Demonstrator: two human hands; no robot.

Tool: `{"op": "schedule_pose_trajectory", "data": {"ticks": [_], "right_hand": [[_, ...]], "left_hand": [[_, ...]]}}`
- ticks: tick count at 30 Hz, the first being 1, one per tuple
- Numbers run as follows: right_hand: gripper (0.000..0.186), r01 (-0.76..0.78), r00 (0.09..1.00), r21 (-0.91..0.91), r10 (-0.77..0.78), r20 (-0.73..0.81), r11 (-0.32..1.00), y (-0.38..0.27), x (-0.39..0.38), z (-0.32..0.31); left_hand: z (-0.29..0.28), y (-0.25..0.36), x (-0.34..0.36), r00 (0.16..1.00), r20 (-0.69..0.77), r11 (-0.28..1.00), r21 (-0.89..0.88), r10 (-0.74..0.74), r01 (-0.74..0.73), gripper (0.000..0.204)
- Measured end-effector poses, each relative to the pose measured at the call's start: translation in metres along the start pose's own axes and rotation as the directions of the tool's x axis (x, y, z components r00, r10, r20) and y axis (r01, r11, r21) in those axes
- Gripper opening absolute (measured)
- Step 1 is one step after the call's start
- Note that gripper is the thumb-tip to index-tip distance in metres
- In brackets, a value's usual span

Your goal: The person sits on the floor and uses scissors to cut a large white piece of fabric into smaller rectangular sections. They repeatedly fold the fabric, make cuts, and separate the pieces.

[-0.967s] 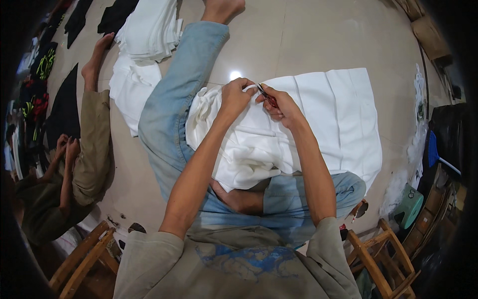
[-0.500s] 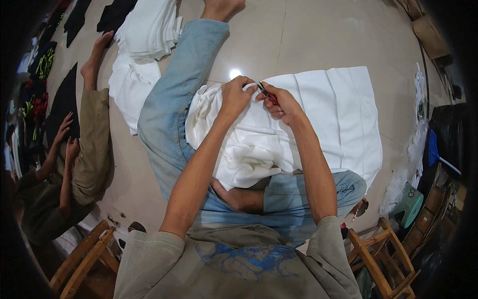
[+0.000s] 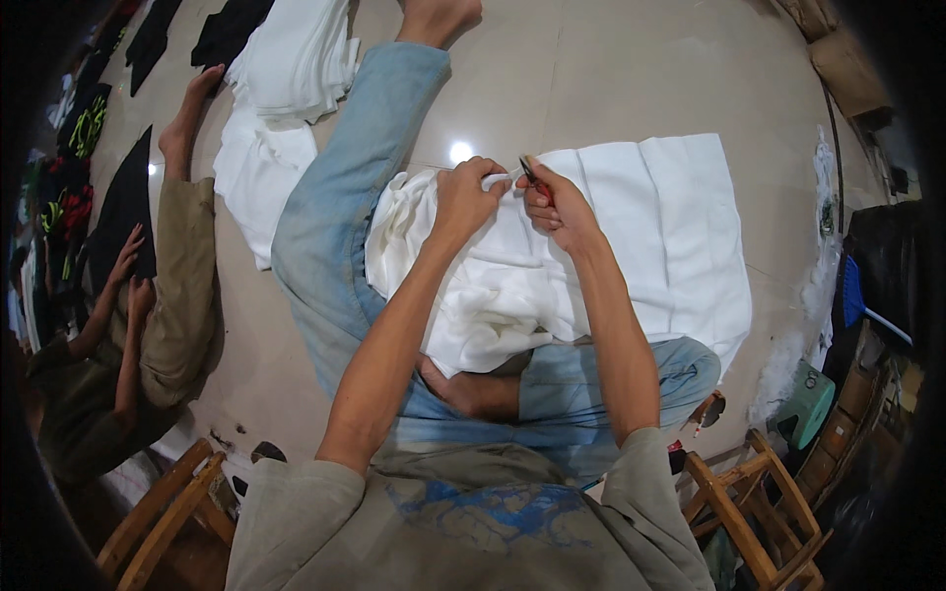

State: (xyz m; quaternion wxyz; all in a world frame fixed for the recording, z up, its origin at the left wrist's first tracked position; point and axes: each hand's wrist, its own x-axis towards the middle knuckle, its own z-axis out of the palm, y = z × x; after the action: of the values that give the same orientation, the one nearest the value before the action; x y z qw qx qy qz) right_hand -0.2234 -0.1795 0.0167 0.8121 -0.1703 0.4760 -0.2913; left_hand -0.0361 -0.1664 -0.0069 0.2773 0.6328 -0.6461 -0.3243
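Observation:
A white cloth [image 3: 655, 236] lies over my lap and the floor, bunched on its left and spread nearly flat on its right, with long seam-like lines. My left hand [image 3: 466, 200] is closed, pinching a narrow fold at the cloth's far edge. My right hand [image 3: 559, 212] is closed round a small pair of thread snips [image 3: 529, 172] with red handles and dark blades. The blades point up and away, just right of the pinched fold and apart from my left fingers. Whether a thread lies between them is too small to tell.
A stack of folded white cloths [image 3: 296, 64] stands on the floor at far left. Another person [image 3: 94, 384] sits at left beside black cloth [image 3: 123, 222]. Wooden stools [image 3: 759, 502] flank me. A blue dustpan or brush [image 3: 853, 295] and white lint [image 3: 788, 364] lie at right.
My right hand has drawn slightly back to the right with the snips, so the gap between my hands is wider. My left hand keeps its pinch on the cloth.

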Motion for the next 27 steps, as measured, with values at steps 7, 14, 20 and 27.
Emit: {"op": "schedule_pose_trajectory", "data": {"ticks": [7, 14, 20, 27], "right_hand": [[0.052, 0.263, 0.938, -0.114, -0.281, -0.201, 0.958, -0.024, -0.055, -0.051], [0.051, 0.123, 0.978, -0.205, -0.154, -0.141, 0.971, -0.051, -0.038, -0.069], [0.048, 0.014, 0.994, -0.133, -0.028, -0.105, 0.991, -0.052, -0.022, -0.071], [0.048, -0.036, 0.992, -0.161, 0.015, -0.128, 0.986, -0.056, -0.020, -0.070]], "left_hand": [[0.014, 0.053, 0.037, 0.981, 0.192, 0.979, 0.197, 0.008, -0.046, 0.049], [0.067, 0.070, 0.068, 0.982, 0.178, 0.991, 0.123, -0.067, 0.046, 0.041], [0.055, 0.054, 0.067, 0.972, 0.208, 0.994, 0.005, -0.110, 0.111, 0.041], [0.054, 0.065, 0.065, 0.960, 0.225, 0.985, 0.007, -0.169, 0.172, 0.038]]}}
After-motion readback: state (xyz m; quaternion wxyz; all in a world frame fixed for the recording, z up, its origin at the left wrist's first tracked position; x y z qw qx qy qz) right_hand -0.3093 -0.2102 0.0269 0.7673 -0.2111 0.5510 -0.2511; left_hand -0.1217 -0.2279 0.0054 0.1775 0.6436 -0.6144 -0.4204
